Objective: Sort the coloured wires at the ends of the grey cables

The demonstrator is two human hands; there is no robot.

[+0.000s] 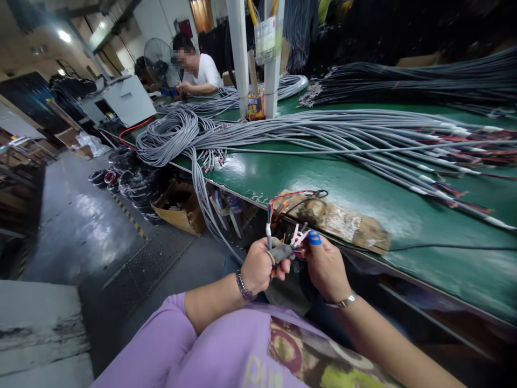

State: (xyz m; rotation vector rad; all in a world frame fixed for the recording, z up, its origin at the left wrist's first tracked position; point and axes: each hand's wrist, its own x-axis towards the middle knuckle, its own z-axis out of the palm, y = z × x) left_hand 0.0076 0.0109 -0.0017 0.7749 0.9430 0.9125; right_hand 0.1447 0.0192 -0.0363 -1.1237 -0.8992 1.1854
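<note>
1. Your left hand point(258, 267): closed on a slim, round grey cable point(269, 243), held upright between your two hands' wrists and the table edge; thin multicoloured wires point(270, 213) rise from its white end.
2. Your right hand point(328, 269): fingers bent in, blue wrap point(314, 238) on one digit, beside a pale pink two-pronged piece point(298, 237); you cannot tell what it grips.
3. Brown cardboard strip point(369, 231), partly tape-covered: near edge of the glossy green table point(250, 175).
4. Long grey cable bundle point(323, 129): across the table, looped at left.
5. Person in white shirt point(208, 73): far side.
</note>
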